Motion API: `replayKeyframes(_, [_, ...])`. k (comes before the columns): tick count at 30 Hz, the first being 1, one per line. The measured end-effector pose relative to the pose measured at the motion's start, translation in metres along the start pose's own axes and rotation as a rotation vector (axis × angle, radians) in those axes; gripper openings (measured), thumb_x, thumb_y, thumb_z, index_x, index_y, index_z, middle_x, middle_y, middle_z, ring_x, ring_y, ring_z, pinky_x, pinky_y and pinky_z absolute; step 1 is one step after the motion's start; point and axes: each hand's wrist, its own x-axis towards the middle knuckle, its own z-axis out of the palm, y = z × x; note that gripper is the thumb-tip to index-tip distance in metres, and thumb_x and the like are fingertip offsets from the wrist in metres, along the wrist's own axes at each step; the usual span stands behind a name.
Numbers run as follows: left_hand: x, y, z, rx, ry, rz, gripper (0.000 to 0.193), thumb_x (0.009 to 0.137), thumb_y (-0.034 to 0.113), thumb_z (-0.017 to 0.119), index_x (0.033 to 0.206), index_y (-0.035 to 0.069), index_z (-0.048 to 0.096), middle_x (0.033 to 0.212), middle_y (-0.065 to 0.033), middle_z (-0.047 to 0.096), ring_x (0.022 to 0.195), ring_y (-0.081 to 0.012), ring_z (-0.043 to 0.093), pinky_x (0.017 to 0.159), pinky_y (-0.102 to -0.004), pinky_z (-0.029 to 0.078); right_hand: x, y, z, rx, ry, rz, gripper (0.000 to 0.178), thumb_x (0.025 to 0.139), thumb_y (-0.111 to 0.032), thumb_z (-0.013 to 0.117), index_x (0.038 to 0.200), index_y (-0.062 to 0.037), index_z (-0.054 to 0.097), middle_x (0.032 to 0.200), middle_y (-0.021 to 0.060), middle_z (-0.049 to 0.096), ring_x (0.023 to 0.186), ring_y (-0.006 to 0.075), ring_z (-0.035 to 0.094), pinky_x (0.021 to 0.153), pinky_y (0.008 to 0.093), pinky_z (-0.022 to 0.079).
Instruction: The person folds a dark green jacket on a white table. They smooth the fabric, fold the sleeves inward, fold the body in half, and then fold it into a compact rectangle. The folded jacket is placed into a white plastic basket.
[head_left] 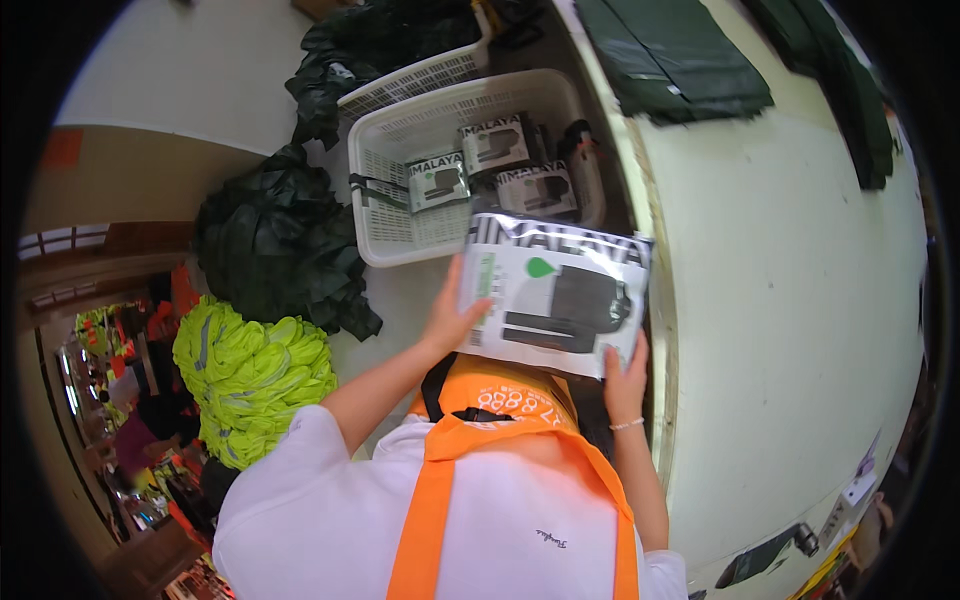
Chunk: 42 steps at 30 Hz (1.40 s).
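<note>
Flat white plastic package (548,295) is pinched by left hand (456,318) at left edge, right hand (626,384) at lower-right corner; similar packages (438,182) are contained in white perforated plastic basket (374,228).

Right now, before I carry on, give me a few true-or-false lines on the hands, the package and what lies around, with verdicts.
1. The left hand and right hand both hold the white package. True.
2. The right hand grips the package's far left corner. False: it is at the near right corner.
3. At least three packages lie in the white basket. True.
4. The person's apron is blue. False: it is orange.
5. A yellow-green garment pile lies to the person's left. True.
6. The table on the right bears bright red cloth. False: dark folded garments lie on it.
</note>
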Motion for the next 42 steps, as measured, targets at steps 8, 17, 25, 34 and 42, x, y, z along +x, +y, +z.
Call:
replayKeyframes(8, [0.141,-0.247,-0.013,0.244,0.695,-0.032,0.08,0.088,0.04,0.058,0.145,0.002,0.017,0.137,-0.028,0.038,0.124,-0.0383,0.042,0.101,-0.0389,0.034,0.157,0.167,0.199,-0.224,-0.412,-0.011,0.077,0.088,-0.044,0.052,0.142,0.0013,0.02,0.115,0.0302,0.055,0.103,0.041,0.056,0.09,0.0416,0.045])
replayKeyframes(17, [0.105,-0.324,0.026,0.135,0.384,-0.277,0.057,0.089,0.028,0.059,0.133,-0.002,0.039,0.109,-0.0187,0.06,0.095,-0.0273,0.061,0.084,-0.0338,0.047,0.057,0.192,0.18,-0.441,-0.766,0.136,0.052,0.086,-0.033,0.057,0.125,0.0002,0.05,0.114,0.0238,0.059,0.107,0.0363,0.056,0.092,0.0405,0.045])
replayKeyframes(25, [0.075,-0.167,0.252,0.262,-0.358,0.148,0.047,0.091,0.022,0.055,0.133,0.005,0.043,0.112,-0.0129,0.059,0.097,-0.0222,0.059,0.083,-0.0323,0.045,-0.068,0.319,0.048,0.032,0.112,0.492,0.033,0.086,-0.028,0.059,0.109,-0.0047,0.061,0.093,0.0163,0.067,0.088,0.0297,0.064,0.08,0.0362,0.049])
replayKeyframes(34, [-0.251,-0.003,0.569,0.384,-0.885,1.346,0.056,0.085,0.012,0.06,0.135,0.002,0.037,0.134,-0.0192,0.043,0.124,-0.0347,0.039,0.105,-0.0419,0.03,-0.363,0.602,-0.044,0.767,0.922,0.917,0.021,0.09,-0.017,0.053,0.098,0.0006,0.061,0.083,0.0099,0.065,0.067,0.0179,0.063,0.063,0.0292,0.052])
replayKeyframes(42, [-0.44,-0.007,0.706,0.784,-0.865,1.939,0.08,0.079,0.04,0.063,0.142,0.004,0.029,0.145,-0.0216,0.028,0.135,-0.0384,0.025,0.108,-0.0473,0.021,-0.511,0.817,-0.056,0.515,1.286,1.304,0.026,0.084,-0.025,0.052,0.09,-0.006,0.068,0.091,0.0196,0.066,0.088,0.0377,0.062,0.08,0.0403,0.05])
